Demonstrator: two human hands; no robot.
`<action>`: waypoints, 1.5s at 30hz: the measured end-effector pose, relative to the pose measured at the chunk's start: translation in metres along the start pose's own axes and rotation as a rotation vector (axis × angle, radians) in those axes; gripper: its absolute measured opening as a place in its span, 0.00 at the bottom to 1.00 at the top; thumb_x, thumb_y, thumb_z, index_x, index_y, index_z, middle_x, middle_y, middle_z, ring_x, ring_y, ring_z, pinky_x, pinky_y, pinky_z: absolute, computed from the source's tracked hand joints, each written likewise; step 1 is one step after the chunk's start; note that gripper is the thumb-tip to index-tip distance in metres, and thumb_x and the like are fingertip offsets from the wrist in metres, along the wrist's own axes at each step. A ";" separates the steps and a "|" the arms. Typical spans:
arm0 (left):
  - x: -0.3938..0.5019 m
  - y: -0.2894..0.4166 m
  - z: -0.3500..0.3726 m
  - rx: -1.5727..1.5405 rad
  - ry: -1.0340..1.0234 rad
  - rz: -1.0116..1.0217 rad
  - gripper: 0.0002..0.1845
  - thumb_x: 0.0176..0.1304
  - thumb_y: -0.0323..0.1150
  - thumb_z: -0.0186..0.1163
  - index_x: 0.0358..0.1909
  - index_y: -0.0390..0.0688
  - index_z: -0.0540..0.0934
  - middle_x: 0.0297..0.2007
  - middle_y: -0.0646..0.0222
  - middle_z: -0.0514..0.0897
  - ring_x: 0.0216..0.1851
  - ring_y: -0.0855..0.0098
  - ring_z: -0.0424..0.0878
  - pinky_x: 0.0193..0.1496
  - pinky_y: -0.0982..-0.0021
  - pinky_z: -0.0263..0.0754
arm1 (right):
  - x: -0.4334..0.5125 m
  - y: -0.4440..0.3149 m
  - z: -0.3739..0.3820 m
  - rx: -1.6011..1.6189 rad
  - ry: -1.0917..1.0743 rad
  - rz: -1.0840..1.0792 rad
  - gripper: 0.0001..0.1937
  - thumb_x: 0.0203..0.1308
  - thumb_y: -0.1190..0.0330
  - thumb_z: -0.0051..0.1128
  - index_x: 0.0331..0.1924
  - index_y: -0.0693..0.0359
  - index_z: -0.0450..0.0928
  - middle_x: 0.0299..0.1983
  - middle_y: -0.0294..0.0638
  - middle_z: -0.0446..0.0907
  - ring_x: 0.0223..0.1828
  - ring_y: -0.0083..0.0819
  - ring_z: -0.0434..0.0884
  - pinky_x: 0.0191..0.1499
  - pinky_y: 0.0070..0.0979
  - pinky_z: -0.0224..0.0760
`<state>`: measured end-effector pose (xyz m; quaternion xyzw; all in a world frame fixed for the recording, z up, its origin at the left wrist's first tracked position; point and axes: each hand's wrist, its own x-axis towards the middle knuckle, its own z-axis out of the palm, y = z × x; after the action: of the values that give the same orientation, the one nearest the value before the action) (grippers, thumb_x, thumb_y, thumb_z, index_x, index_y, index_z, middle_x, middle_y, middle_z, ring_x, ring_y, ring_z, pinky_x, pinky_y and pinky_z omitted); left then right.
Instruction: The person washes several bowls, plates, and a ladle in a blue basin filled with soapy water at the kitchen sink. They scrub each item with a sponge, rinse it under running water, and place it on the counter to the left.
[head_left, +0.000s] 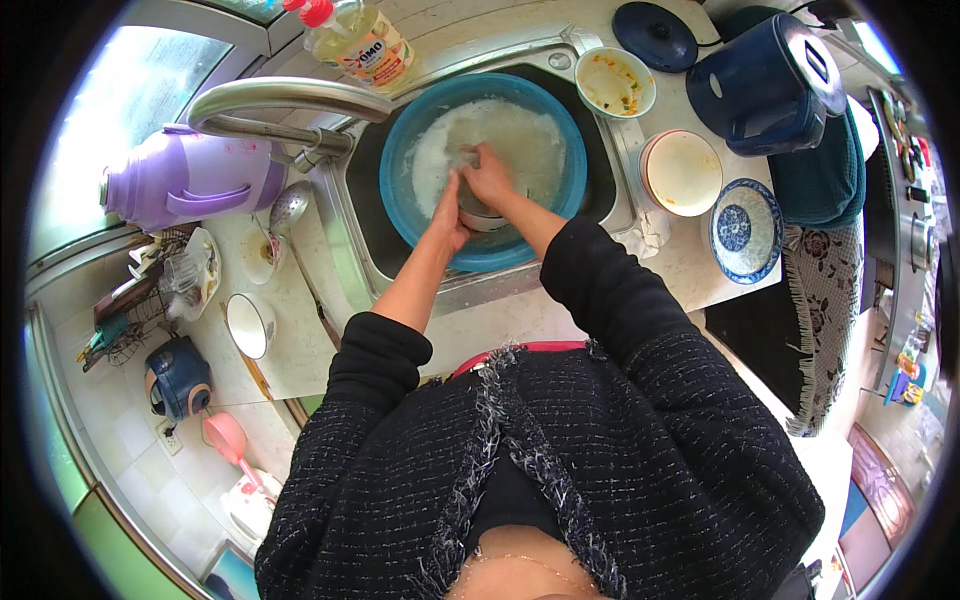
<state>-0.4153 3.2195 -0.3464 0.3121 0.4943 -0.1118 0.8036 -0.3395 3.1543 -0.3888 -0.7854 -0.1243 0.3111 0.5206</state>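
A blue plastic basin (570, 150) of cloudy, foamy water sits in the stainless steel sink (495, 289). Over the water my left hand (448, 214) rests against the side of a bowl (486, 223), which is partly under the water between my hands. My right hand (487, 176) reaches into the bowl with its fingers bent around something greyish, too blurred to name. The fingertips of both hands are close together. A food-stained bowl (616, 84) stands at the sink's upper right corner, and stacked bowls (684, 172) stand below it.
The curved metal faucet (292, 94) reaches over the sink's left side. An OMO pump bottle (375, 52) stands behind it. A slotted metal spoon (296, 225), a white bowl (251, 326) and a purple thermos (202, 180) lie left. A blue-patterned bowl (746, 231) and a dark blue kettle (757, 90) are right.
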 end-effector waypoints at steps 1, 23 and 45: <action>-0.003 0.001 0.001 -0.054 0.012 -0.019 0.35 0.59 0.56 0.52 0.62 0.47 0.60 0.60 0.61 0.66 0.60 0.59 0.63 0.59 0.50 0.58 | 0.000 0.000 0.002 0.264 -0.052 -0.029 0.22 0.52 0.61 0.54 0.51 0.57 0.69 0.51 0.54 0.70 0.45 0.43 0.76 0.45 0.41 0.69; 0.019 -0.003 -0.022 -0.147 -0.085 -0.005 0.39 0.54 0.60 0.54 0.64 0.52 0.57 0.60 0.58 0.64 0.60 0.52 0.61 0.56 0.38 0.54 | -0.007 -0.001 -0.022 -0.285 -0.466 0.158 0.21 0.44 0.60 0.60 0.41 0.63 0.75 0.34 0.48 0.77 0.32 0.35 0.77 0.35 0.33 0.70; -0.031 0.020 -0.007 1.448 0.325 1.257 0.31 0.54 0.28 0.53 0.62 0.53 0.60 0.55 0.50 0.64 0.55 0.49 0.66 0.58 0.60 0.63 | -0.062 -0.010 -0.060 -0.577 -0.152 -0.356 0.17 0.45 0.69 0.55 0.44 0.55 0.75 0.39 0.49 0.77 0.40 0.47 0.76 0.43 0.40 0.69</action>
<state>-0.4260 3.2357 -0.3137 0.9495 0.1539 0.1054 0.2523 -0.3495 3.0824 -0.3417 -0.8408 -0.3805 0.2251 0.3123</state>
